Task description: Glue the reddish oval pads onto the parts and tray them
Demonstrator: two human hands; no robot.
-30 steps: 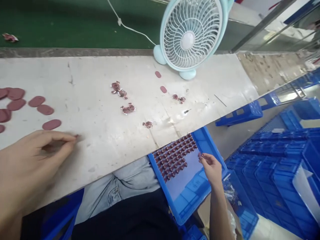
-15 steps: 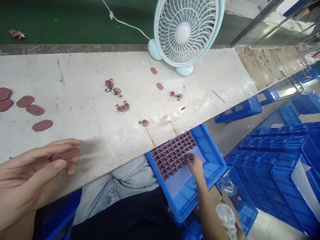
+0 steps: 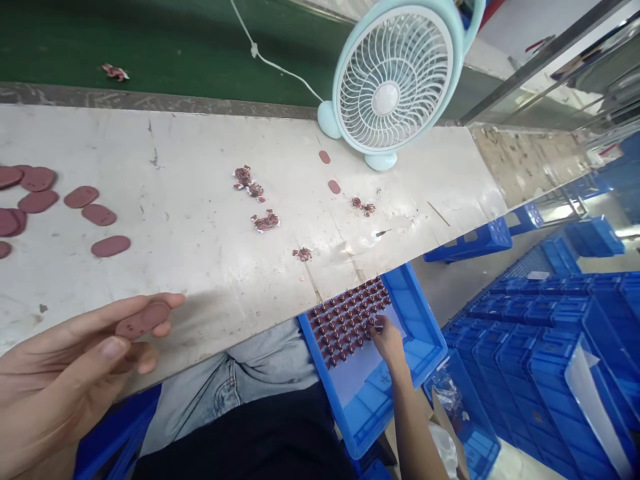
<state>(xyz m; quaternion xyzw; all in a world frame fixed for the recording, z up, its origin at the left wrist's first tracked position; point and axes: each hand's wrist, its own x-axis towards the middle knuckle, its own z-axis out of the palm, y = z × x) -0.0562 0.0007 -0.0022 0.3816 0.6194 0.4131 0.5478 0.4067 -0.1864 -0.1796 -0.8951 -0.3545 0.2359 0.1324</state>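
Observation:
In the head view, my left hand [image 3: 85, 373] pinches a flat reddish-brown oval piece with small holes [image 3: 143, 320] between thumb and fingers, just over the table's front edge. My right hand [image 3: 387, 339] reaches into a blue tray [image 3: 357, 437], fingertips closed at the end of the rows of small dark-red parts [image 3: 345, 320]. Whatever lies between those fingertips is too small and covered to make out. The parts stand in neat rows on a pale sheet [image 3: 354, 380].
More oval pieces [image 3: 111, 246] lie at the table's left. Small clusters of dark-red bits [image 3: 265, 221] and a clear, dark-tipped needle bottle [image 3: 373, 239] rest mid-table. A light-blue fan [image 3: 385, 98] stands behind. Stacked blue crates [image 3: 545, 360] fill the right side.
The camera view has shifted, so the table things appear further right and slightly lower. The oval piece has tilted in my left hand. My right hand stays at the rows in the tray.

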